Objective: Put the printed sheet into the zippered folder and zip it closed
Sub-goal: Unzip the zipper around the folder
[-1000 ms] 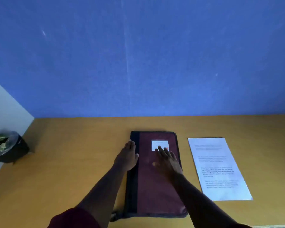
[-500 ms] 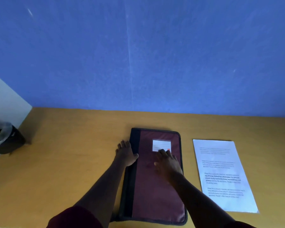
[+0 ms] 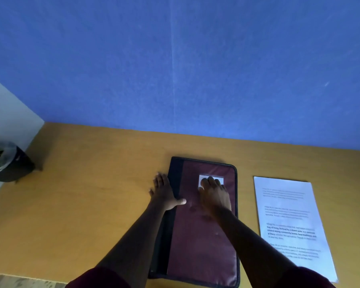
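A maroon zippered folder [image 3: 200,242] with a dark spine and black edging lies shut on the wooden desk [image 3: 92,204]. It bears a small white label near its top. My left hand [image 3: 164,193] lies flat at the folder's left edge, thumb on the spine. My right hand [image 3: 214,194] rests flat on the cover, fingertips over the white label. The printed sheet [image 3: 289,221] lies face up on the desk to the right of the folder, apart from it.
A blue wall [image 3: 175,69] stands behind the desk. A black bin [image 3: 6,163] with a clear liner and green scraps sits beyond the desk's left end. The desk's near edge shows at the bottom left.
The view has tilted and shifted. My left hand has slid a little further off the folder's left edge; my right hand has crept up onto the white label. Folder and sheet have stayed put.
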`<state>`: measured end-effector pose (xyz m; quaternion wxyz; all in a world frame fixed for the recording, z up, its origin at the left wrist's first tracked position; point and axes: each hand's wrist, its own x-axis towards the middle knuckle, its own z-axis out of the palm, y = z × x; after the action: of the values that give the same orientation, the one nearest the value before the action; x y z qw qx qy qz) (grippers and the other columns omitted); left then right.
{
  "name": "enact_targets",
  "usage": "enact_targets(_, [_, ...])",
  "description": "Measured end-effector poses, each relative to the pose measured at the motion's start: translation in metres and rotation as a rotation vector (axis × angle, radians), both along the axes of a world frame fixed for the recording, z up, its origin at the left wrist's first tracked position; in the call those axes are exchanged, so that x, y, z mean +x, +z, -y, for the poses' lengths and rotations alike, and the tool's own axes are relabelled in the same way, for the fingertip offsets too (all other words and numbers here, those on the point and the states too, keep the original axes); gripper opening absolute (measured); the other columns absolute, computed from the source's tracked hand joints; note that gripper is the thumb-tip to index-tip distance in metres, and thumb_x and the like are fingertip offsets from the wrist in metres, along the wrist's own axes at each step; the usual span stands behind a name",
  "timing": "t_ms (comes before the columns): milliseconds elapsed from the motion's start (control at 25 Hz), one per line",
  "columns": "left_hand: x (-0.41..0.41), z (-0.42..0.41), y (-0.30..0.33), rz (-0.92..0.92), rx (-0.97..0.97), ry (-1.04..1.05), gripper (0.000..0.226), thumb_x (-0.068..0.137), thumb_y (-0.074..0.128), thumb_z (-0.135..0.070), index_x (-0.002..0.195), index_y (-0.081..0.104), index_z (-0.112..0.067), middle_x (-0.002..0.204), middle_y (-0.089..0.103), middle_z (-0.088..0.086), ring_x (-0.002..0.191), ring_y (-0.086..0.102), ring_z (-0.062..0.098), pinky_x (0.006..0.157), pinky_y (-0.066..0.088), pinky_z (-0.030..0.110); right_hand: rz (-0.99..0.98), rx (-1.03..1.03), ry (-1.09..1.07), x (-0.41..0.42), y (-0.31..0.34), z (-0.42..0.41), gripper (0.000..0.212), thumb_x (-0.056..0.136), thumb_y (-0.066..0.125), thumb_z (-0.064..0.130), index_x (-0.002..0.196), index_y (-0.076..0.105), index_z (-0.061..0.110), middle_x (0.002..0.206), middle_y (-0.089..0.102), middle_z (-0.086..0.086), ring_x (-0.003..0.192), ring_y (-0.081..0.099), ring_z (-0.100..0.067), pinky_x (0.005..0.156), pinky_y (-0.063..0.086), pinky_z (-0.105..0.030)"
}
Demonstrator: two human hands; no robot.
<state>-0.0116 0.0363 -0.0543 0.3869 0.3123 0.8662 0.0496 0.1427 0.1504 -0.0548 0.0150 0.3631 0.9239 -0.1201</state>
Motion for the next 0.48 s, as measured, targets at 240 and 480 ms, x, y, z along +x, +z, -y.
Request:
enact_targets(240, [-0.001, -0.002, 0.000, -0.013, 0.004, 0.003, 0.139, 0.072, 0.075, -0.064, 0.152, -0.023, -0.005, 0.159, -0.031, 0.013, 0.150, -0.020, 0.031, 0.121, 0.008, 0.058, -0.034, -0.070, -0.054, -0.062, 0.011, -0.049, 0.027, 0.094, 0.053, 0.024, 0.116, 0.058, 0.010, 0.121, 0.055, -0.010, 0.114, 0.050, -0.033, 0.089, 0.044, -0.043])
enact_targets(480, [-0.002, -0.005, 0.002, -0.058, 0.016, 0.033, 0.141, 0.067, 0.080, -0.062, 0.154, -0.017, -0.005, 0.162, -0.023, 0.013, 0.152, -0.013, 0.030, 0.120, 0.016, 0.057, 0.092, -0.192, -0.111, -0.116, 0.008, -0.069, 0.033, 0.098, 0.046, 0.034, 0.117, 0.059, 0.010, 0.120, 0.060, -0.012, 0.116, 0.048, -0.034, 0.096, 0.037, -0.048])
